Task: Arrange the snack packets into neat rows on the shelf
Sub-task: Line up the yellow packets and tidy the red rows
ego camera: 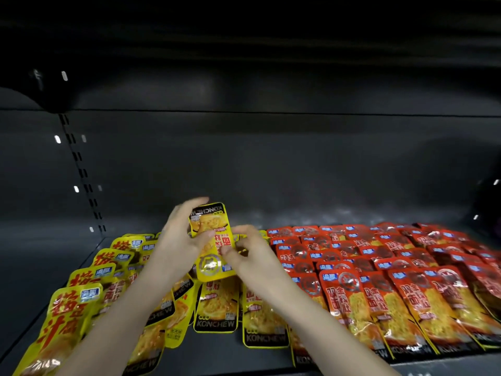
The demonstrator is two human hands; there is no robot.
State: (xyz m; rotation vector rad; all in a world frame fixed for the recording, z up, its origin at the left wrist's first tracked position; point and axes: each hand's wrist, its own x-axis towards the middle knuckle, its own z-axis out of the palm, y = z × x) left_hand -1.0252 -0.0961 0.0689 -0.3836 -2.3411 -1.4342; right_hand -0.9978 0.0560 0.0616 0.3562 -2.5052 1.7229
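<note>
Left hand (pixel 181 240): grips upper end of one raised yellow packet (pixel 210 234). Right hand (pixel 245 252): pinches its middle. Beneath both: yellow packets (pixel 217 308) on shelf (pixel 211 347), partly hidden by forearms (pixel 130 313). Right of right hand: red packets (pixel 379 270), farthest blurred.

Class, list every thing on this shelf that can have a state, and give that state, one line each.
Held yellow packet: raised above the pile, brand end pointing away.
Left hand: grips the packet's far end.
Right hand: pinches its right edge.
Yellow packets: lying overlapped, rows uneven.
Red packets: lying overlapped in tidy rows.
Shelf: partly stocked.
</note>
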